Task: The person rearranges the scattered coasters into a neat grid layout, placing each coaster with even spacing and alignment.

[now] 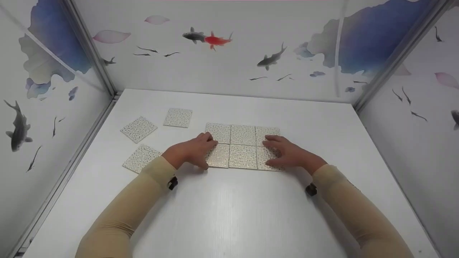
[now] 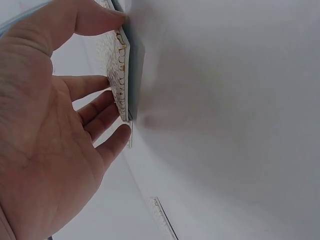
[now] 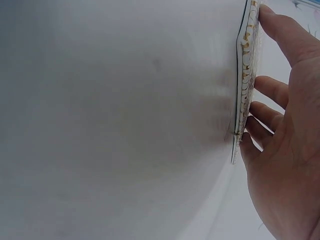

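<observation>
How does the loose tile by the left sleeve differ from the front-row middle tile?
The loose tile lies diagonally; the front-row middle tile sits square in the six-tile block. The loose tile is partly hidden by the left sleeve; the front-row middle tile shows whole. Both are pale with dark speckles.

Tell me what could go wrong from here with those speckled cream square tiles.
The left hand and right hand sit at opposite ends of the block of six speckled cream square tiles; uneven pushing might skew its thin seams. In the head view, the left beige fabric sleeve overlaps one loose speckled cream square tile, so moving that arm might brush it aside.
</observation>
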Available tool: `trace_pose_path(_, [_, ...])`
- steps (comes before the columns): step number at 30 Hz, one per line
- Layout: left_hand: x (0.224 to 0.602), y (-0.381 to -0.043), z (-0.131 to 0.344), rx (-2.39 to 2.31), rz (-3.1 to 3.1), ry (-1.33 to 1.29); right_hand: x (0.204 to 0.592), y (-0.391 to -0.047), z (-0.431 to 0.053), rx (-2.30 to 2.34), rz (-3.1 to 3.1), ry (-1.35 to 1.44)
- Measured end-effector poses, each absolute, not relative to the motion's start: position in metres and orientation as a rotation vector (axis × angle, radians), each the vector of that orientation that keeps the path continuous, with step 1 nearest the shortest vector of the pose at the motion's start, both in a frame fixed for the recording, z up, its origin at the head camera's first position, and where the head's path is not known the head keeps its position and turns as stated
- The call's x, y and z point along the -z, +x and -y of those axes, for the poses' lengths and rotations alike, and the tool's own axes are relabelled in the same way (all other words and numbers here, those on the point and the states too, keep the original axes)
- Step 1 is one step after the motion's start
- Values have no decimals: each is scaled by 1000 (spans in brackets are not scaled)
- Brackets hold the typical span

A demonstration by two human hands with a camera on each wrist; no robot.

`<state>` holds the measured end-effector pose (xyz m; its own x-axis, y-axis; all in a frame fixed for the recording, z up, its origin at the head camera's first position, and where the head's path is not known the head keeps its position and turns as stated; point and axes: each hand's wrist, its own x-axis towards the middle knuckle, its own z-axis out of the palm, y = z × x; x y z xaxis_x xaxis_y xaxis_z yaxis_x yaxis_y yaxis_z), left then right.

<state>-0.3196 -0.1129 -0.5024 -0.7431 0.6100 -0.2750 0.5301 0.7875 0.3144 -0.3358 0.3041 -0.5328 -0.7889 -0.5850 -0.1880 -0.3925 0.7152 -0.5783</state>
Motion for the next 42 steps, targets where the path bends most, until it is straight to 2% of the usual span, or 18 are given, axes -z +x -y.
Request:
trace_pose_path(29, [509,-321,120,-435,-2648,859,535,-338,-304,732,-2578,-791])
trace_pose_path(34, [510,-317,135,-523,-2716,756,535,-339,-303,719,-2584,-814])
trace_pose_path(42, [509,-311,183,-600,-2926,446,534,-339,-303,715,-2587,-832])
